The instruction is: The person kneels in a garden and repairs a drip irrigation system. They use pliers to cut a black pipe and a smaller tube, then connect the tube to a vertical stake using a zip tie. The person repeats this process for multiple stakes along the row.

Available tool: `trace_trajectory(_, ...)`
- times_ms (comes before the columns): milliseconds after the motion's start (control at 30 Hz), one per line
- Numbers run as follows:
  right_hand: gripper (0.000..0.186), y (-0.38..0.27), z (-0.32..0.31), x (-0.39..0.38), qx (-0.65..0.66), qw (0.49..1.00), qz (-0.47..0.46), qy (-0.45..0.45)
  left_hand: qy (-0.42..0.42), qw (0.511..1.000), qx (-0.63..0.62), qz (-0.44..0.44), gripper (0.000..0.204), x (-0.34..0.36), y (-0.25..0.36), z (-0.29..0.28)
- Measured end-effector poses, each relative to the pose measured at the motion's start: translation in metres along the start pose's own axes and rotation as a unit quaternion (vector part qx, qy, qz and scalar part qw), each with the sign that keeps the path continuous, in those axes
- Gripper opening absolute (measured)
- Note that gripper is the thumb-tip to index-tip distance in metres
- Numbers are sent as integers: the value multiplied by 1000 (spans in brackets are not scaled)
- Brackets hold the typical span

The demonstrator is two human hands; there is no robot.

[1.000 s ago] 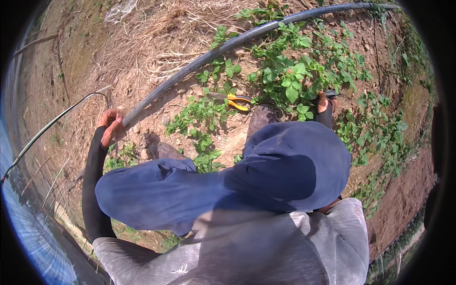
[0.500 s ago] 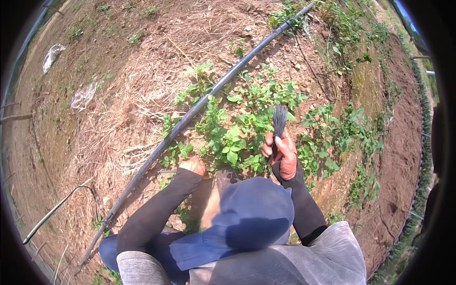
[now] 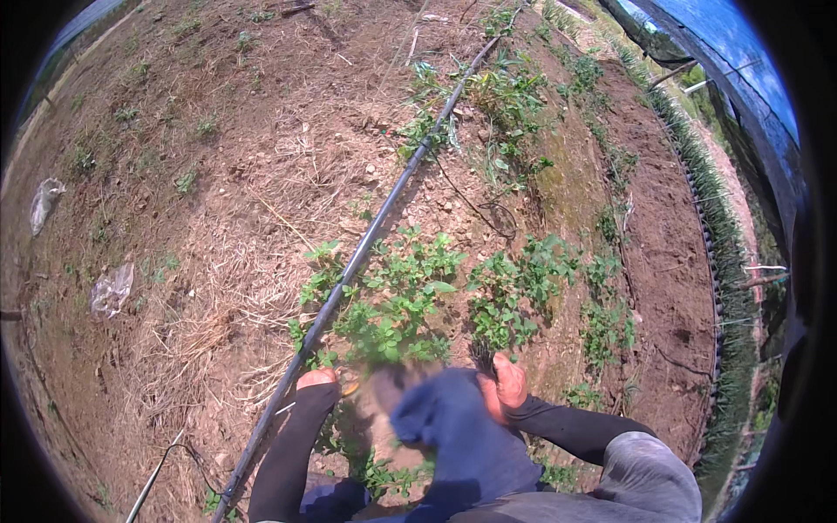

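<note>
My right hand (image 3: 508, 384) is closed around a bundle of thin black wires (image 3: 480, 352), whose loose ends stick up past the fingers. It rests beside my bent, blue-clothed leg (image 3: 453, 414). On the other side, my left hand (image 3: 316, 378) is closed in a fist near the black pipe. A small yellow piece and a thin rod show on either side of that fist; what it grips is mostly hidden. Between and beyond both hands grow leafy green plants (image 3: 392, 318). My dark shoe (image 3: 390, 383) is blurred by motion.
A long black pipe (image 3: 375, 231) runs diagonally over the soil. Dry straw (image 3: 209, 327) and clear plastic scraps (image 3: 112, 289) lie to its left. More leafy plants (image 3: 514, 296) stand to the right, before a bare soil bed (image 3: 671, 288). Dark netting (image 3: 741, 96) hangs at the far right.
My view has shifted forward along the pipe. The right hand has lowered with the wire bundle beside my leg. My leg has moved and the shoe is blurred. The left hand remains closed.
</note>
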State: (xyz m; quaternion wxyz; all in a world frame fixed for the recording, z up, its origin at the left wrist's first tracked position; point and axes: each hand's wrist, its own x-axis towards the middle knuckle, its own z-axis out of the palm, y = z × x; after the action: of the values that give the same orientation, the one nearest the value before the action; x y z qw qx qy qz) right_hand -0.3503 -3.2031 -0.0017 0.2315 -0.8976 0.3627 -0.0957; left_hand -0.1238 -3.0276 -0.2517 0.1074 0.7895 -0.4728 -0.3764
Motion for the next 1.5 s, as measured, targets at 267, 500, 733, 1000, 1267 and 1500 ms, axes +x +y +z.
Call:
trace_trajectory(267, 35, 11, -35, 15, -9, 995, -82, -60, -6, 964, -15, -264, 29, -141, -27, -132)
trace_trajectory(500, 35, 16, -85, -15, 15, 980, 106, -168, -40, 927, 40, -370, 31, -302, 29, -200)
trace_trajectory(733, 35, 19, -195, -66, 117, 956, 163, -214, -9, 918, 80, -389, 31, -432, 80, -225)
trace_trajectory(1000, 50, 116, -285, -175, 149, 910, 385, -44, -2, 897, -64, -438, 33, -294, 173, -245)
trace_trajectory(1267, 61, 180, -360, -163, 281, 789, 510, -195, 65, 881, -173, -436, 34, -86, 263, -240)
trace_trajectory(1500, 42, 278, -374, 77, 297, 792, 518, -127, 94, 852, -250, -450, 34, 45, 313, -263)
